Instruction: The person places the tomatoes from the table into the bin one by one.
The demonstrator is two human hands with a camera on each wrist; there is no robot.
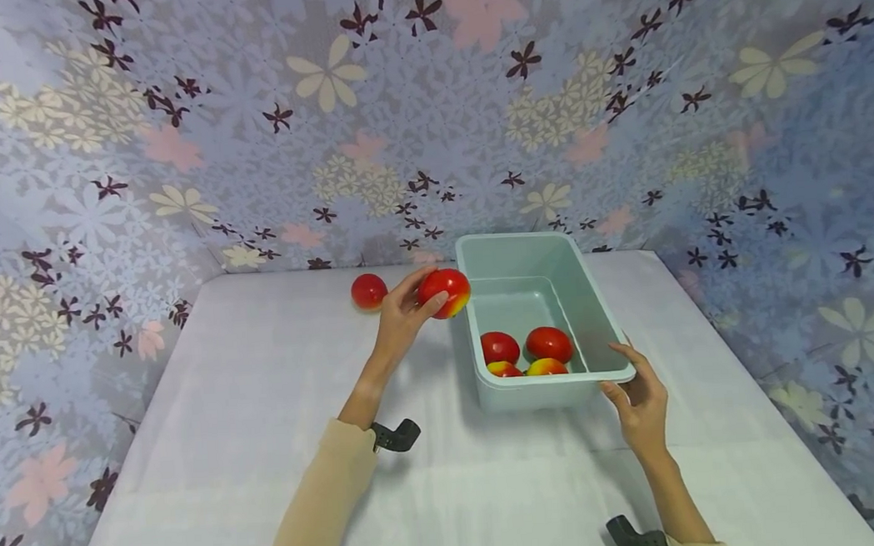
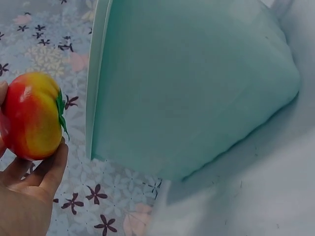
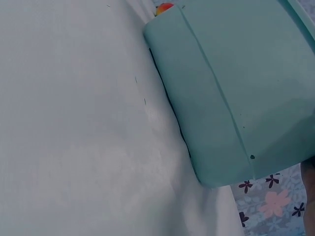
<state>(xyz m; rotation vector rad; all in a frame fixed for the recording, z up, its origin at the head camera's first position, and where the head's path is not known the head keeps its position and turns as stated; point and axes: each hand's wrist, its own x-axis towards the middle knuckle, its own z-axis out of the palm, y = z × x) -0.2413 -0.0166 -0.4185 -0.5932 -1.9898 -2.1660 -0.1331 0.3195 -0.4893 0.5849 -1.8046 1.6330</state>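
Note:
My left hand (image 1: 402, 313) holds a glossy red-and-yellow fruit (image 1: 449, 293) just left of the bin's rim, above the table. In the left wrist view, green leaves show at one end of this fruit (image 2: 34, 118), and the left hand (image 2: 32, 196) supports it with the fingers. A pale green plastic bin (image 1: 534, 392) stands on the table. At its near right corner my right hand (image 1: 642, 398) grips the rim, thumb outside. Several similar red and yellow fruits, among them a red fruit (image 1: 550, 345), lie in the bin's near end.
Another red fruit (image 1: 369, 292) sits on the white-covered table (image 1: 263, 384), near the back edge and left of the left hand. Flower-patterned cloth (image 1: 413, 124) rises behind the table and along both sides. The bin's wall (image 2: 187, 88) fills much of the left wrist view.

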